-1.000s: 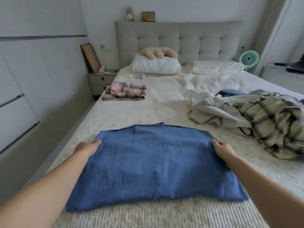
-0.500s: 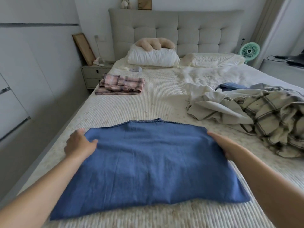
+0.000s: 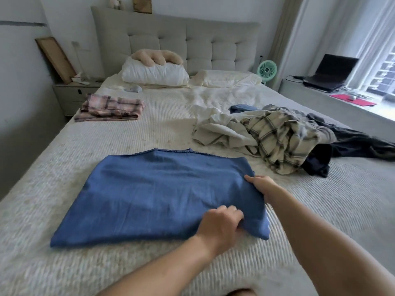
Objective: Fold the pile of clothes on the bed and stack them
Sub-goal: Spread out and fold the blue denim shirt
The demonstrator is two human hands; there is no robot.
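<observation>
Progress: one pink plaid garment (image 3: 111, 107) already folded, sitting well beyond the left hand, near the head of the bed (image 3: 64, 167). Blue denim garment (image 3: 162, 195) is partly folded into a flat rectangle, lying directly under and between both hands. Unfolded pile (image 3: 277, 137) is well past the right hand, up and to its right: cream fabric, a cream-and-dark plaid shirt, a dark garment trailing off toward the window side, a bit of blue behind. So roughly one done, one in hand, several left; the only stack is that single pink piece.

Judgement: next is a side-to-side fold of the denim, right edge carried over toward the left.

Hands:
- Left hand (image 3: 220, 226) reaches across the body to the garment's near-right corner, fingers curled into the cloth, pinching it. Fabric bunches there.
- Right hand (image 3: 259, 184) is on the right edge, further up, fingers round the edge with thumb on top. Looks like a grip, though the underside is hidden.
- Both forearms come in from lower right, converging on the same side of the garment.

Far-left edge of the denim is free, flat on the bed.
</observation>
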